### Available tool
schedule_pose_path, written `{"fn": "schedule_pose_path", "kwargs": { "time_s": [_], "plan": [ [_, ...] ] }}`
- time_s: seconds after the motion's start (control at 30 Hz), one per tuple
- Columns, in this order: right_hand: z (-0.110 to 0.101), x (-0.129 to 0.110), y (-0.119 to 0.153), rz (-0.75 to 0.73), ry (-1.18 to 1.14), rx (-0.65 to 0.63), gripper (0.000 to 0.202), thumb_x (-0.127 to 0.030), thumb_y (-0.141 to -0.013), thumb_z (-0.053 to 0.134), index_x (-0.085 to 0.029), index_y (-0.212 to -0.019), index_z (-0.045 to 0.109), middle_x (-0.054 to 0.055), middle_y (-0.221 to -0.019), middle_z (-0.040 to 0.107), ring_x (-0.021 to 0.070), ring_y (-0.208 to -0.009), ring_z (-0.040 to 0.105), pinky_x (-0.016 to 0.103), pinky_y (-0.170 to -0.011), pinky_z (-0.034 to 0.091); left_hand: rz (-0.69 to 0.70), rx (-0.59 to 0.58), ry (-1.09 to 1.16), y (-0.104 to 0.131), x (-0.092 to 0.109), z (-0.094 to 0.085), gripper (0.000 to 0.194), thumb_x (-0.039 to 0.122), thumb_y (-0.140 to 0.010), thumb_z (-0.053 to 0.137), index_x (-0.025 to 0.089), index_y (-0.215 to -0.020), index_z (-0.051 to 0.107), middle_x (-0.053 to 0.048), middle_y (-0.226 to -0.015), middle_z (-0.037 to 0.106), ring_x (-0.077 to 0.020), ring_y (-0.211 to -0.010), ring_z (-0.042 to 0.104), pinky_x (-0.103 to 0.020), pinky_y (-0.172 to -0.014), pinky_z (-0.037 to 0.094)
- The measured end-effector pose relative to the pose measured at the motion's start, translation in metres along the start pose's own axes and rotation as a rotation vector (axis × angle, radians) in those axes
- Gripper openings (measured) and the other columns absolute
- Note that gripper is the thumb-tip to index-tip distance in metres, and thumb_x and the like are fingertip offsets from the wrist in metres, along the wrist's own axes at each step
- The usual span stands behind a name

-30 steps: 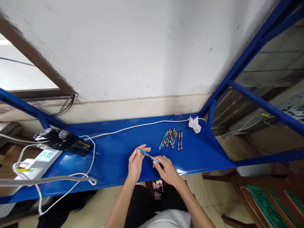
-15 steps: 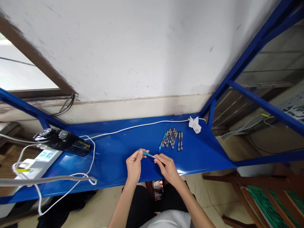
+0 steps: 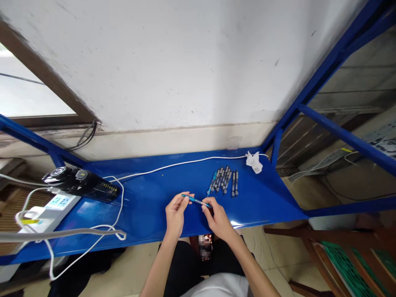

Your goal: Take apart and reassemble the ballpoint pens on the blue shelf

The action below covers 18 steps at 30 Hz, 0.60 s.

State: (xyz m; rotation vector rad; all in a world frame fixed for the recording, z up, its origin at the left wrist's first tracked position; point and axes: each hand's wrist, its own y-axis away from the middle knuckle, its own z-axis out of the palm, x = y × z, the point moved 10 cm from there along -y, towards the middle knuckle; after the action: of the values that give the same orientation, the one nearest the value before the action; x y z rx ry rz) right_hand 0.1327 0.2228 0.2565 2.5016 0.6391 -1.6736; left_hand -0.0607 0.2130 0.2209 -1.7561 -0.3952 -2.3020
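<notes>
Between my two hands, a slim blue pen (image 3: 198, 201) with a clear barrel is held level above the front of the blue table. My left hand (image 3: 177, 210) pinches its left end between thumb and fingers. The other end sits in the fingertips of my right hand (image 3: 216, 214), where a bit of blue tip shows past the fingers. Behind and to the right of my right hand lies a group of several pens (image 3: 221, 180), mostly grey and dark, one of them bright blue at the left side. Two more dark pens (image 3: 235, 184) lie side by side just right of that group.
A crumpled white tissue (image 3: 254, 162) lies at the back right. A white cable (image 3: 173, 165) runs along the table's rear. At left, a black bottle (image 3: 93, 184) lies near a white power strip (image 3: 57, 208) with looping cords. Blue frame bars (image 3: 321, 74) rise at right.
My right hand's fingers have shifted slightly on the pen, and its blue right end now shows past them. My left hand has moved slightly right. The pens on the table look unmoved.
</notes>
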Motion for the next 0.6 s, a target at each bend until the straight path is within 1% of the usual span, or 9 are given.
{"fn": "schedule_pose_path", "kwargs": {
  "time_s": [0.07, 0.1, 0.2, 0.27, 0.33, 0.4, 0.5, 0.53, 0.6],
  "plan": [
    [0.001, -0.004, -0.001, -0.031, 0.021, -0.008, 0.03, -0.036, -0.118, 0.046, -0.026, -0.141, 0.063, 0.009, -0.121, 0.075, 0.0244, -0.108, 0.074, 0.037, -0.097, 0.055, 0.008, 0.026, -0.012, -0.002, -0.002, -0.003, 0.031, 0.044, -0.095, 0.087, 0.018, -0.11, 0.08, -0.01, -0.107, 0.085, -0.0208, -0.092, 0.075, -0.033, -0.091, 0.059],
    [0.001, -0.005, -0.001, -0.046, 0.027, -0.009, 0.032, -0.036, -0.119, 0.044, -0.027, -0.142, 0.064, 0.009, -0.121, 0.074, 0.0244, -0.109, 0.073, 0.037, -0.098, 0.055, 0.013, 0.027, -0.02, -0.002, -0.002, -0.003, 0.029, 0.044, -0.095, 0.087, 0.019, -0.107, 0.079, -0.009, -0.105, 0.085, -0.0199, -0.09, 0.074, -0.032, -0.09, 0.058],
    [-0.001, -0.008, -0.002, -0.078, 0.012, 0.015, 0.03, -0.035, -0.12, 0.041, -0.026, -0.13, 0.068, 0.009, -0.115, 0.072, 0.0237, -0.106, 0.072, 0.037, -0.096, 0.055, 0.02, 0.005, -0.056, -0.001, 0.004, 0.003, 0.028, 0.045, -0.097, 0.084, 0.019, -0.099, 0.075, -0.009, -0.106, 0.085, -0.019, -0.09, 0.074, -0.031, -0.091, 0.057],
    [-0.002, -0.006, -0.002, -0.069, -0.018, 0.026, 0.024, -0.035, -0.119, 0.044, -0.025, -0.122, 0.065, 0.009, -0.116, 0.073, 0.0235, -0.106, 0.072, 0.036, -0.096, 0.055, 0.014, -0.02, -0.077, 0.001, 0.008, 0.009, 0.03, 0.047, -0.099, 0.082, 0.019, -0.094, 0.071, -0.01, -0.107, 0.086, -0.0209, -0.092, 0.076, -0.034, -0.094, 0.057],
    [0.001, -0.002, -0.002, -0.035, -0.039, 0.004, 0.019, -0.035, -0.118, 0.046, -0.025, -0.119, 0.063, 0.007, -0.111, 0.076, 0.0226, -0.1, 0.074, 0.035, -0.092, 0.056, 0.004, -0.038, -0.081, 0.002, 0.01, 0.013, 0.033, 0.049, -0.1, 0.08, 0.02, -0.09, 0.066, -0.011, -0.106, 0.086, -0.0229, -0.093, 0.079, -0.037, -0.095, 0.058],
    [0.003, -0.001, -0.002, -0.011, -0.023, -0.021, 0.019, -0.037, -0.118, 0.048, -0.026, -0.125, 0.063, 0.006, -0.109, 0.077, 0.0228, -0.097, 0.075, 0.035, -0.09, 0.057, -0.001, -0.04, -0.061, 0.002, 0.009, 0.013, 0.035, 0.05, -0.1, 0.079, 0.021, -0.089, 0.062, -0.011, -0.104, 0.087, -0.0235, -0.092, 0.08, -0.038, -0.094, 0.059],
    [0.006, -0.007, -0.002, -0.041, 0.028, -0.042, 0.027, -0.039, -0.118, 0.048, -0.027, -0.136, 0.065, 0.008, -0.119, 0.077, 0.0249, -0.107, 0.074, 0.038, -0.097, 0.056, 0.004, -0.035, -0.035, 0.001, 0.007, 0.012, 0.035, 0.049, -0.1, 0.08, 0.022, -0.09, 0.06, -0.01, -0.104, 0.087, -0.0228, -0.092, 0.08, -0.037, -0.093, 0.059],
    [0.006, -0.009, -0.002, -0.057, 0.039, -0.043, 0.029, -0.038, -0.119, 0.045, -0.027, -0.135, 0.067, 0.009, -0.119, 0.076, 0.0249, -0.108, 0.074, 0.038, -0.097, 0.056, 0.006, -0.031, -0.032, 0.001, 0.006, 0.011, 0.034, 0.049, -0.1, 0.08, 0.022, -0.091, 0.061, -0.01, -0.104, 0.087, -0.0223, -0.09, 0.08, -0.036, -0.092, 0.058],
    [0.005, -0.012, -0.003, -0.075, 0.05, -0.028, 0.032, -0.037, -0.12, 0.041, -0.027, -0.129, 0.07, 0.008, -0.112, 0.074, 0.0239, -0.101, 0.073, 0.036, -0.092, 0.055, 0.002, -0.034, -0.033, 0.0, 0.006, 0.01, 0.032, 0.049, -0.098, 0.082, 0.022, -0.1, 0.065, -0.01, -0.104, 0.087, -0.0221, -0.089, 0.079, -0.036, -0.09, 0.059]
  ]
}}
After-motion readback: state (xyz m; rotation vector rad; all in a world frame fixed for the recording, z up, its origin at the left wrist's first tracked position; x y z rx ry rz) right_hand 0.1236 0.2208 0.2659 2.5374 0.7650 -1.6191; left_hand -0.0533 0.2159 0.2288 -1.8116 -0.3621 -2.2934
